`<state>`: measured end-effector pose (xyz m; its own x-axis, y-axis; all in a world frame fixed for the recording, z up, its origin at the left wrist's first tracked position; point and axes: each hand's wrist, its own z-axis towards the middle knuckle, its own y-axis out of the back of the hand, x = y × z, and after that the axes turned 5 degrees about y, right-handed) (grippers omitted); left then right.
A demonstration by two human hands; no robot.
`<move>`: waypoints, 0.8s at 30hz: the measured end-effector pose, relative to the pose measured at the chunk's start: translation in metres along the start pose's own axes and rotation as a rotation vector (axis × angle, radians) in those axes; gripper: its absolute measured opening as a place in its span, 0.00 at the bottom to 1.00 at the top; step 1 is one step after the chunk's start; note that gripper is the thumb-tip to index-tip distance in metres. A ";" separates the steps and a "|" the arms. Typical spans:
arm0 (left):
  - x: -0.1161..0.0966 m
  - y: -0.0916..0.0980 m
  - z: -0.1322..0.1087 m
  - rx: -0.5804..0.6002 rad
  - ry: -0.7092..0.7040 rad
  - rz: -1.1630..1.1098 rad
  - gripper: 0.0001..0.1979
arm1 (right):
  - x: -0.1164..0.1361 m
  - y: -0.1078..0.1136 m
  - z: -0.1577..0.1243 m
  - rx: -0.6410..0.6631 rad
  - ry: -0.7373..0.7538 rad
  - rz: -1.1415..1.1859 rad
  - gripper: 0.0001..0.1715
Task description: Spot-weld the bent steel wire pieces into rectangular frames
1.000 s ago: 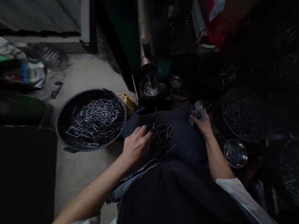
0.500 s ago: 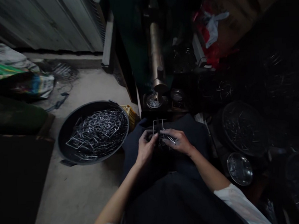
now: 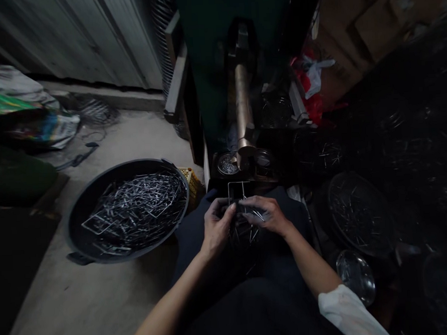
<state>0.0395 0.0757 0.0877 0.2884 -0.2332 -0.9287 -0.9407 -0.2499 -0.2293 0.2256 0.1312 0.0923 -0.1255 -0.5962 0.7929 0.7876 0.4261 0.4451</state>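
A thin bent wire frame [image 3: 235, 183] stands up between my two hands, above my lap. My left hand [image 3: 218, 223] pinches its left side, the fingers closed on it. On the other side, my right hand [image 3: 266, 212] is closed around several short metal rods [image 3: 259, 214], its fingertips at the frame's right leg. Both hands nearly touch, and their fingers look dark with grime. More wire pieces [image 3: 252, 233] lie below my hands on the dark cloth over my lap.
A large black basin [image 3: 125, 257] heaped with wire pieces is at the left, beside a yellow crate [image 3: 191, 181]. Ahead stands a green machine with a metal shaft [image 3: 244, 106] above a small dish [image 3: 228, 165]. At the right are a round tray [image 3: 361, 215] and a metal bowl [image 3: 355, 275].
The view has shifted, so the machine and basin appear lower. My hands keep their hold on the frame and rods. More of the wire pieces below my hands now shows.
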 end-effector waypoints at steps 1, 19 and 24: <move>0.000 -0.001 0.002 0.003 -0.005 -0.016 0.15 | -0.001 0.002 0.003 0.006 0.006 -0.007 0.23; -0.013 -0.013 0.020 -0.009 0.022 -0.180 0.19 | -0.002 0.023 0.036 0.068 0.090 -0.067 0.22; -0.014 -0.015 0.024 0.003 0.017 -0.204 0.19 | -0.002 0.024 0.040 0.063 0.076 -0.084 0.19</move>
<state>0.0449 0.1052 0.0968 0.4756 -0.1937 -0.8581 -0.8631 -0.2911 -0.4127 0.2205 0.1703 0.1178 -0.1416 -0.6806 0.7189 0.7362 0.4131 0.5361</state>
